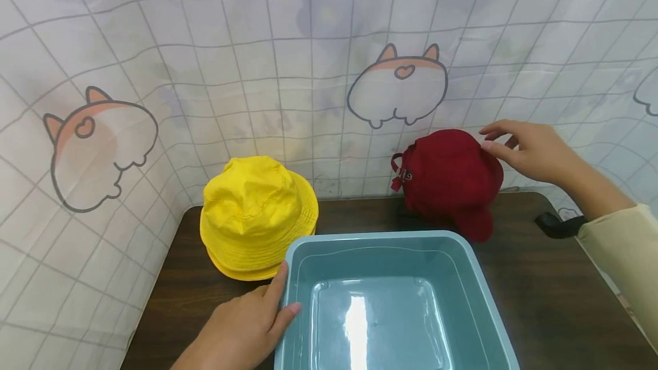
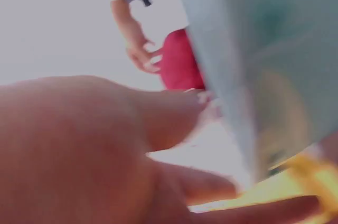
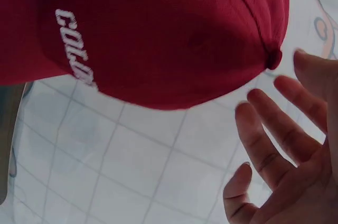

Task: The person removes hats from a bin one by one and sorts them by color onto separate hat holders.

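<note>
A red baseball cap (image 1: 448, 173) stands at the back right, brim down to the front, a strap and buckle on its left side; the right wrist view shows white letters on the cap (image 3: 158, 39). Beside its crown, my right hand (image 1: 529, 150) hovers with fingers spread and loosely bent, holding nothing; the fingertips are close to the cap's top button in the right wrist view. My left hand (image 1: 247, 324) grips the left wall of a light blue plastic bin (image 1: 380, 237), thumb over the rim and index finger along the outside. Nothing lies in the bin.
A yellow bucket hat (image 1: 252, 204) sits at the back left, close to the bin's far left corner. On the right, a black curved object (image 1: 557, 225) shows near the table edge. Behind the dark wood table (image 1: 555, 301) hangs a white grid-patterned cloth (image 1: 288, 73).
</note>
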A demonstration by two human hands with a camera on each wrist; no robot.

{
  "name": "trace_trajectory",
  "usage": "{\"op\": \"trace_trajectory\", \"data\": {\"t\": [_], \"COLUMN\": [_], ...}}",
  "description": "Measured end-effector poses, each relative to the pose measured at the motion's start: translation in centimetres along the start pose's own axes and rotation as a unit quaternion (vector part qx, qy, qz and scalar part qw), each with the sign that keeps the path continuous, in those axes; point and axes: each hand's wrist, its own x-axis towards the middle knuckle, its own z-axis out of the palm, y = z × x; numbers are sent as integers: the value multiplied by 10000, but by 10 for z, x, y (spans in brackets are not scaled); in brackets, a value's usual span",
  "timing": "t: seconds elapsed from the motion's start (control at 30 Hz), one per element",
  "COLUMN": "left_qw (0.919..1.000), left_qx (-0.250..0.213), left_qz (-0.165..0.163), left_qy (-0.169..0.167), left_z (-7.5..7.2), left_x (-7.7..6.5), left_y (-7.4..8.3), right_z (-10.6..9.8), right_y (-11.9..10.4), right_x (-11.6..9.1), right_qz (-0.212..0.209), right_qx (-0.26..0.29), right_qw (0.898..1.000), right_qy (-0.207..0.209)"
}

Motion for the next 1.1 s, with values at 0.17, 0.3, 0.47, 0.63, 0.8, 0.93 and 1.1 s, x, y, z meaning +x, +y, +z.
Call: {"op": "trace_trajectory", "data": {"t": [0.17, 0.3, 0.47, 0.63, 0.8, 0.93, 1.1], "left_qw": [9828, 9724, 9685, 9736, 9802, 9800, 9702], "left_qx": [1139, 743, -48, -501, -862, -1432, -2236], "left_qz": [782, 1391, 1757, 1681, 1527, 1309, 930], "left_qy": [1226, 1722, 1762, 1458, 915, 445, 93], "left_z": [-38, -73, -106, -113, -99, -81, -65], "left_x": [-1, 19, 65, 122, 182, 217, 237], "left_y": [18, 41, 74, 102, 125, 140, 154], "right_z": [-5, -6, 5, 30, 69, 99, 125], "right_y": [16, 29, 50, 77, 94, 94, 92], "right_x": [-12, -23, -39, -55, -67, -76, -82], "right_qz": [666, 1612, 2532, 2894, 2903, 2924, 3255], "right_qx": [380, 928, 2101, 3477, 4048, 4301, 4814], "right_qw": [9959, 9787, 9398, 8917, 8556, 8295, 7822], "right_qy": [489, 871, 919, -124, -1408, -2034, -2247]}}
